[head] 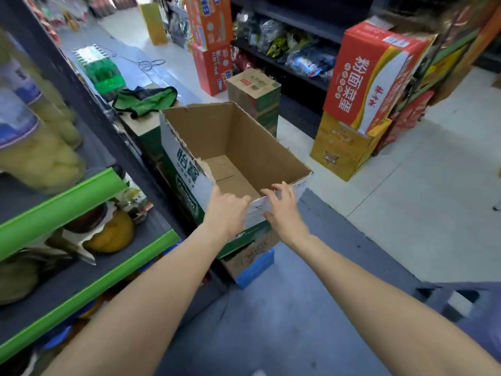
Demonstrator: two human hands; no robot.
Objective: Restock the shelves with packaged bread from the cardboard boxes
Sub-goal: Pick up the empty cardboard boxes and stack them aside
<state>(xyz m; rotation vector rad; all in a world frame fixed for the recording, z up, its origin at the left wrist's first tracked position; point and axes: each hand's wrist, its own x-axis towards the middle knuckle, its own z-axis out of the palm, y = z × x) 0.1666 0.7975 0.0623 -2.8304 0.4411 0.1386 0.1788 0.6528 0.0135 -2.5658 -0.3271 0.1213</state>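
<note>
A person's left hand [227, 210] and right hand [282, 207] reach to the near rim of an open cardboard box [244, 147], fingers loosely spread, grasping nothing. The box looks empty; no packaged bread is visible. Jars fill the shelves [81, 191] at left, so this box seems finished.

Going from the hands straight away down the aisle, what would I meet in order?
Both hands, left hand and right hand, at the near rim → the open empty cardboard box → a closed brown-and-green carton → stacked orange cartons.
</note>
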